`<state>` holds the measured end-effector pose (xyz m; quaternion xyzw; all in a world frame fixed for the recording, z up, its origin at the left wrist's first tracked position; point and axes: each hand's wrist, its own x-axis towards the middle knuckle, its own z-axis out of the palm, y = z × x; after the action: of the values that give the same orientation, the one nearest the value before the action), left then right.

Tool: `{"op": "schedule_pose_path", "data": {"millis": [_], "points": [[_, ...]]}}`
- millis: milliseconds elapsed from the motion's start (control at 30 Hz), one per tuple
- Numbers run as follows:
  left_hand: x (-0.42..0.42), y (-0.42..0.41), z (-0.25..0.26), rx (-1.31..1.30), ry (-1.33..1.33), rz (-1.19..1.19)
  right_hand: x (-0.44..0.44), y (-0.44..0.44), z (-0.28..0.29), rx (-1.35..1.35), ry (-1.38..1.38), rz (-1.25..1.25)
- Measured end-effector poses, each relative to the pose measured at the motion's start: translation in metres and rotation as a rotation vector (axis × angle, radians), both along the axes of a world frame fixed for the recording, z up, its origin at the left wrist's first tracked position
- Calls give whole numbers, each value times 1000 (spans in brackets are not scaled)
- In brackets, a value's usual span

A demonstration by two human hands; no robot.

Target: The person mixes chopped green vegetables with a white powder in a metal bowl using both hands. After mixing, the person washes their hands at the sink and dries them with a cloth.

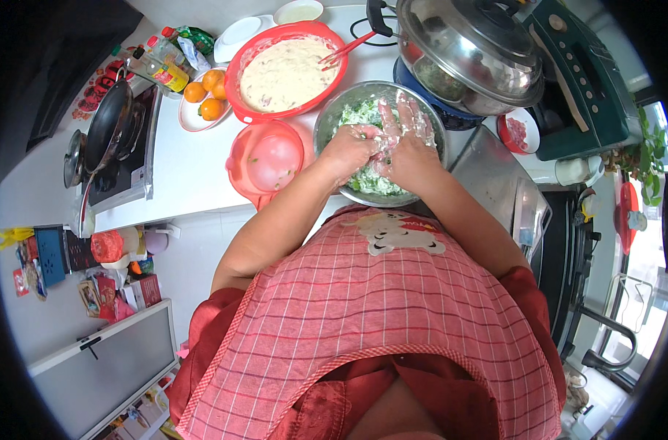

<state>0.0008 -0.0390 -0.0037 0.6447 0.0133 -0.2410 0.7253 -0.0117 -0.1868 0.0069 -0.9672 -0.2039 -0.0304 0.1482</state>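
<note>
Both hands are over a stainless steel mixing bowl [436,165] that holds chopped greens coated in white flour or dough [379,184]. My right hand [408,137] has its fingers spread, palm up, with sticky white bits clinging to them. Against its palm and thumb side my left hand [356,148] is curled, its fingertips touching the right hand; whether dough is pinched between them cannot be told. Left of the bowl lies a translucent red plastic colander or basin [265,157]. Behind it a red basin [232,82] contains pale lumpy batter [290,71], with red chopsticks [353,48] resting in it.
A plate of oranges [188,118] and bottles [160,69] stand at back left, near a frying pan [109,126] on a cooktop [147,148]. At right are a large lidded steel pot [466,49], a small bowl of chopped meat [518,135], a metal board [487,165] and a green oven [581,71].
</note>
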Motion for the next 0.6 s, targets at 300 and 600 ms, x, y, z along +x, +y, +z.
{"op": "schedule_pose_path", "data": {"millis": [300,600], "points": [[0,-11,-15,-257,160,18,-3,0,18,-268,62,19],[0,-15,-5,-353,249,54,-12,9,43,-334,172,92]]}}
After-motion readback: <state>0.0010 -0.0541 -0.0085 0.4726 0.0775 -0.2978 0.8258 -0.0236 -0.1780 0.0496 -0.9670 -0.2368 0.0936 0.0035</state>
